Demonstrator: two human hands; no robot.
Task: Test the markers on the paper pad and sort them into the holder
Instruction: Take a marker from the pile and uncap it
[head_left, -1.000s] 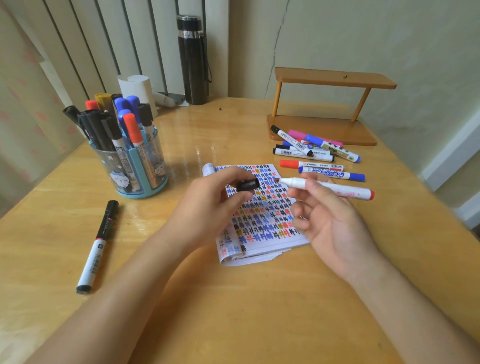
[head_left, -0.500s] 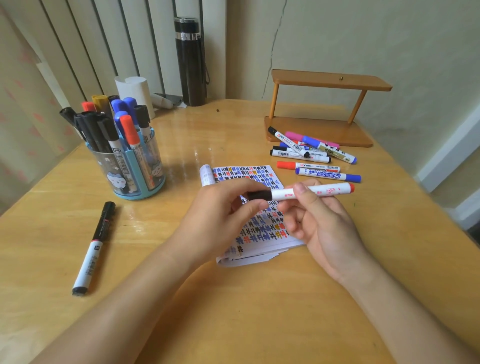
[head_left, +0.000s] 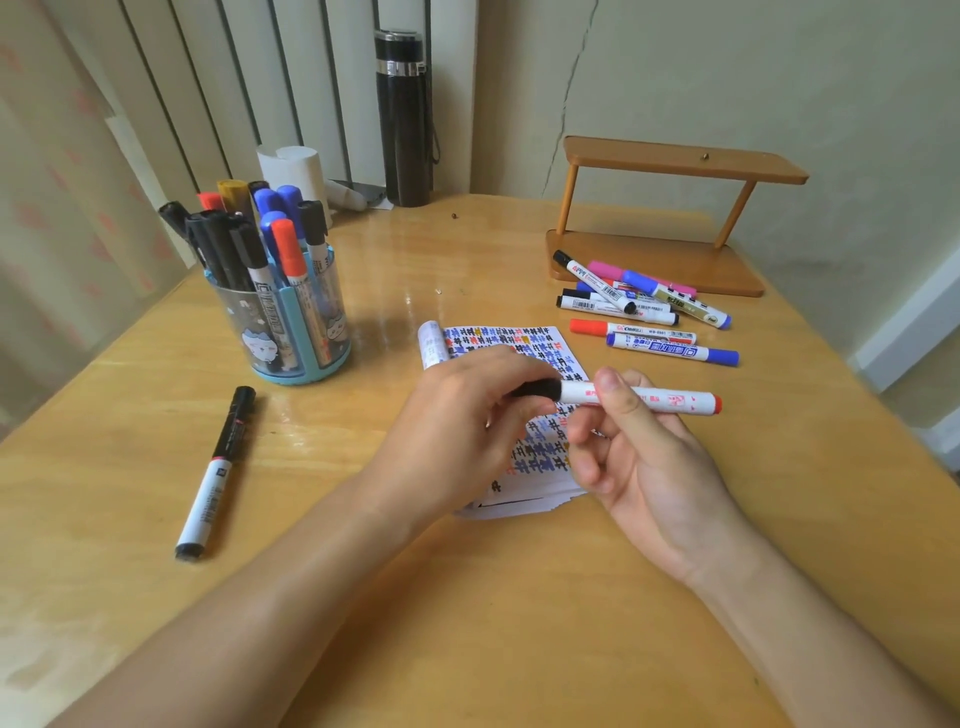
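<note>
Glossy wooden table (head_left: 519, 623) against cracked beige wall (head_left: 727, 78), pale ribbed panel (head_left: 234, 78) at left.

paper pad (head_left: 540, 340) partly behind hands

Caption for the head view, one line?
Left hand pinches the black cap, right hand the white marker, over the paper pad.

Forearms converge; the left hand (head_left: 462, 415) pinches the black cap (head_left: 537, 388), the right hand (head_left: 644, 467) grips the marker (head_left: 670, 401).
</note>
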